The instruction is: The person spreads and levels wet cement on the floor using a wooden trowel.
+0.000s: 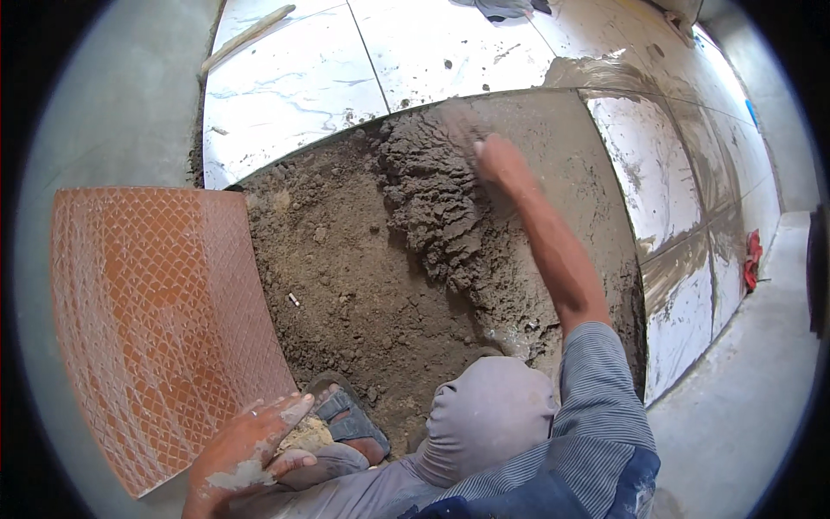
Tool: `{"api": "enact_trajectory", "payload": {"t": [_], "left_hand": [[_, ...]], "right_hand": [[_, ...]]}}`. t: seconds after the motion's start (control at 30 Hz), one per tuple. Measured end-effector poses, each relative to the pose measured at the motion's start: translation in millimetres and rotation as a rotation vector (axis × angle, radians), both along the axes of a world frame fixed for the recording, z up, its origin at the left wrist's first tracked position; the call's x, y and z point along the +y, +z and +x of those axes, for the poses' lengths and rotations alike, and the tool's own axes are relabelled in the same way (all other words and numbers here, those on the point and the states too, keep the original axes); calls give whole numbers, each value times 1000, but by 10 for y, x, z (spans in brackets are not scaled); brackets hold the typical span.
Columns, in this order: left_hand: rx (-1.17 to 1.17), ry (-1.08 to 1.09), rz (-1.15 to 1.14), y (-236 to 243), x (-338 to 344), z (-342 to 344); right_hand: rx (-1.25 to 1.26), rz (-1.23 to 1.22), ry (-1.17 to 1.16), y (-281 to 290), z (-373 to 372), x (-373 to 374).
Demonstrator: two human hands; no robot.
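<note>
Mortar [432, 208] under outstretched right hand [497, 160], left hand [246, 450] spread open on overturned tile [156, 329]

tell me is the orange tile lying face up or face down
Face down: the orange tile shows its ribbed, diamond-patterned back, unlike the glossy white tiles laid nearby. Left hand rests on its near corner.

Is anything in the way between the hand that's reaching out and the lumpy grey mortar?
No. The right hand is already at the heap of wet grey mortar, with nothing visible between them. The left hand rests near the orange ribbed tile.
</note>
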State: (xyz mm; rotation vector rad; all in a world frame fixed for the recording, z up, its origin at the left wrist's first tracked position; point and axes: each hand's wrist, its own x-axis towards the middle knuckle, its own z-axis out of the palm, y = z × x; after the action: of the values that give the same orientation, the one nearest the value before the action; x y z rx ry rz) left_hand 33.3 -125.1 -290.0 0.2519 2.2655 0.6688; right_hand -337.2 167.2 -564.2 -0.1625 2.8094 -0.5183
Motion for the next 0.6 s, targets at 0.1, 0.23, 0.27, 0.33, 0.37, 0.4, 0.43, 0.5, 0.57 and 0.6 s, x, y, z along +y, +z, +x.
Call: {"api": "enact_trajectory", "payload": {"t": [0.1,0.23,0.27,0.33,0.37,0.4,0.43,0.5,0.57,0.6], "left_hand": [[-54,53,-24,154,43,87],[-82,53,-21,-28,-46,-10],[-93,60,-6,-42,-57,-32],[-106,80,-6,-1,-58,7],[-114,90,5,18,-60,19],[-122,98,-7,46,-66,55],[-121,90,-1,35,-64,41],[-117,71,2,66,-16,-15],[-144,52,-35,-13,-23,-92],[-136,2,10,-164,-14,-209]], "right_hand": [[73,63,-2,-64,-261,394],[190,179,-150,-19,-387,975],[192,183,-153,10,-437,1065],[-166,-85,-355,95,-508,1018],[-170,-94,-351,88,-503,950],[-269,-227,-403,102,-424,775],[-350,-349,-471,160,-386,743],[182,109,569,-259,-471,763],[-53,-172,200,-253,-81,163],[-44,-186,161,-278,18,251]]}}
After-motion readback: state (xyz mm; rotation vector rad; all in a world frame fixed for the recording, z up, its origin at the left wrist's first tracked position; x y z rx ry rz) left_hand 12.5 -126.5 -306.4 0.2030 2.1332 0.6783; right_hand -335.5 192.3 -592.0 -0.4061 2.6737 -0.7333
